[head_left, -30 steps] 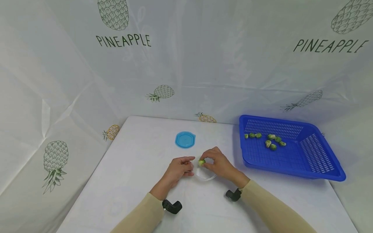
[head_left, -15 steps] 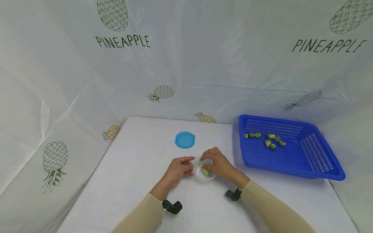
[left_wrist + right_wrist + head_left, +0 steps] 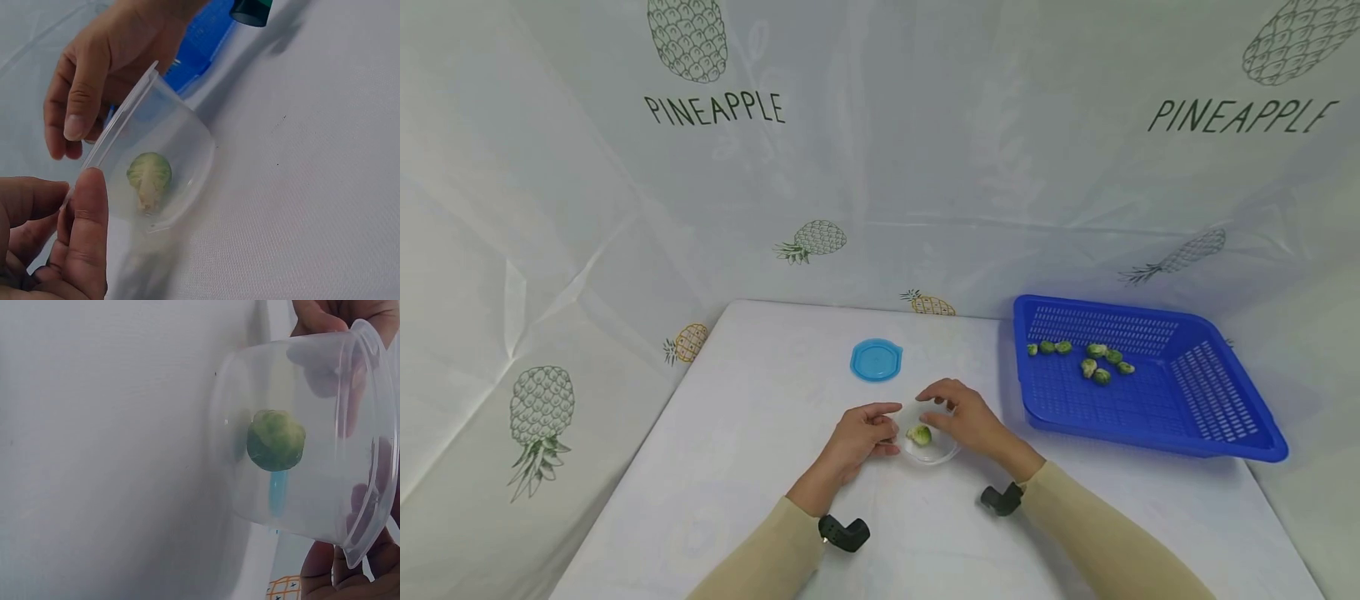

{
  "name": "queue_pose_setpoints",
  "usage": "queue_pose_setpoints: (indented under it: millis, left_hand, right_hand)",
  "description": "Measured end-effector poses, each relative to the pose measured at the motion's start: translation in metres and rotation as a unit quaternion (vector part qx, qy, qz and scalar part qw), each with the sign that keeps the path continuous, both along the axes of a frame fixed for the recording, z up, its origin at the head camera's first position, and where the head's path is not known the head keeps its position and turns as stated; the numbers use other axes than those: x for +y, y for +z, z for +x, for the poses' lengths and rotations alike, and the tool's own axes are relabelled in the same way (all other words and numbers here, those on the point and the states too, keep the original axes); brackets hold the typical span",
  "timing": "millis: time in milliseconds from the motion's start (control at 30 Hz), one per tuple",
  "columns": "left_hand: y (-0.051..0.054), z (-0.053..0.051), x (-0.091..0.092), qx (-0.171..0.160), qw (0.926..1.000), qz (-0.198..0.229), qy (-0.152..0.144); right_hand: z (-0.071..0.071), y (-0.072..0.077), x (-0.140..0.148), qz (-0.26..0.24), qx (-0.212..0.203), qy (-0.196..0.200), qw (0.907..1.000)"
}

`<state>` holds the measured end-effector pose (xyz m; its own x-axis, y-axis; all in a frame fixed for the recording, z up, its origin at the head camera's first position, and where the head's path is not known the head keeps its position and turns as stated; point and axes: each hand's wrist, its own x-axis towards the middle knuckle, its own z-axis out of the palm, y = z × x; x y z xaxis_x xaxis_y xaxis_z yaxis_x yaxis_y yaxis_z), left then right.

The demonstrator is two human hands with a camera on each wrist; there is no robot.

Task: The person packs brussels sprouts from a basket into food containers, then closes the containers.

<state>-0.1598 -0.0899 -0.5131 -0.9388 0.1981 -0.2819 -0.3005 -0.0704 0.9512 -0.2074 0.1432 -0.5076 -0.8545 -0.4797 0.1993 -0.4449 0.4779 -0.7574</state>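
Observation:
A clear plastic food container stands on the table between the two hands. Inside it lies one green Brussels sprout, seen through the wall in both wrist views. My left hand pinches the container's rim at its left side, between thumb and finger. At the opposite side is my right hand, its fingers loosely bent over the rim and holding nothing. Whether those fingertips touch the rim cannot be told.
A round blue lid lies on the white table behind the container. To the right stands a blue plastic basket with several Brussels sprouts in it. A pineapple-print sheet hangs behind the table.
My right hand has lowered the Brussels sprout into the container and let go of it. Its fingers have drawn back a little. My left hand has stayed at the rim.

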Motion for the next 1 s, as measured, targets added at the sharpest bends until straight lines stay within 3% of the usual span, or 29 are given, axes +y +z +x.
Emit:
queue_pose_setpoints:
  millis: [400,767,1000]
  left_hand:
    - [0.0,0.0,0.0,-0.002,1.0,0.004,0.003]
    - [-0.001,0.0,-0.001,-0.006,1.0,-0.007,0.004]
    - [-0.002,-0.001,-0.002,-0.006,1.0,-0.005,0.005]
  right_hand:
    - [-0.001,0.008,0.001,-0.061,-0.062,-0.018,0.9961]
    - [-0.003,0.011,0.004,-0.086,-0.025,-0.045,0.995]
    - [-0.004,0.033,0.013,-0.108,0.012,-0.031,0.9936]
